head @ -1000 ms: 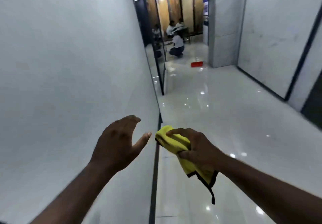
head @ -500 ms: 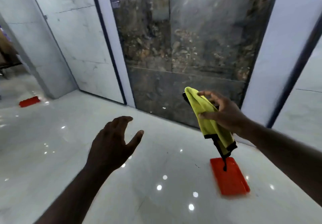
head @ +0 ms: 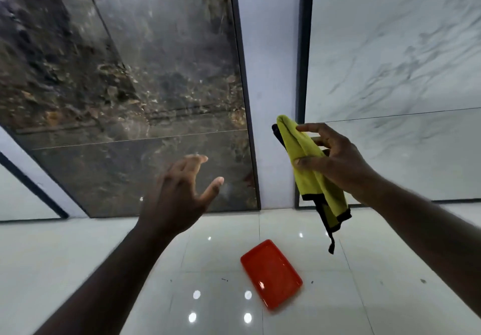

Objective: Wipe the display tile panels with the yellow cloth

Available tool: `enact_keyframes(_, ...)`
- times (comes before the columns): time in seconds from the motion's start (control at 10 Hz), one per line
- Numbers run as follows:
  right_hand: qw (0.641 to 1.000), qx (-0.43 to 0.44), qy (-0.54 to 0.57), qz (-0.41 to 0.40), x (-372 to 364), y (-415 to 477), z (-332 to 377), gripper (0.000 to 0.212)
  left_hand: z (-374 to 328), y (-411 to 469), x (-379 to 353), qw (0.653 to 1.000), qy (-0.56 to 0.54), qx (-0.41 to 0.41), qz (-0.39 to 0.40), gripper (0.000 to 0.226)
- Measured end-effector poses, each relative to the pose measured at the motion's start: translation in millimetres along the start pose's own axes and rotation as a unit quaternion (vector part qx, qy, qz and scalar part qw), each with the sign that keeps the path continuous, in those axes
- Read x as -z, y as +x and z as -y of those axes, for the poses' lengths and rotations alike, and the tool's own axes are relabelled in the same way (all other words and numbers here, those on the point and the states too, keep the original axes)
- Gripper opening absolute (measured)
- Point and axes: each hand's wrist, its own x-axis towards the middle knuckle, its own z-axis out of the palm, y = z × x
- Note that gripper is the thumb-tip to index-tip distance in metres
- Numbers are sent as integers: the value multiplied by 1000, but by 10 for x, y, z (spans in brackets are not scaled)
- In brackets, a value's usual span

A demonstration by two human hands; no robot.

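Cloth in right hand, raised between two wall panels; no contact with either yet.

The cloth (head: 309, 170), yellow with black edging, hangs bunched with its long axis vertical, pinched between thumb and fingers of the right hand (head: 335, 160). It sits in front of the pale strip dividing the dark panel (head: 145, 95), to the left and beyond, from the white marbled panel (head: 395, 56), to the right. Both panels stand upright on the far side of the hands; the right hand appears the nearer to either. The left hand (head: 179, 196) is spread, empty, raised before the dark panel's lower part, not visibly touching it. A red tray (head: 272, 273) lies flat on the glossy floor (head: 78, 256) nearby, below the cloth; nothing is seen in it.
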Motion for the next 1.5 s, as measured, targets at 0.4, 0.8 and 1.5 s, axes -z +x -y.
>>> enact_keyframes(0.4,981,-191,-28,20,-1444,1127,-1437,68,1310,914,-1854,988,-64,-1,141,71)
enact_keyframes(0.8,903,-404,-85,117,-2655,1388,-3164,69,1990,869,-3574,925,-88,74,362,71)
enact_keyframes(1.5,905,-401,-93,108,-3250,1310,-4458,78,2048,552,-4691,878,-72,131,455,62)
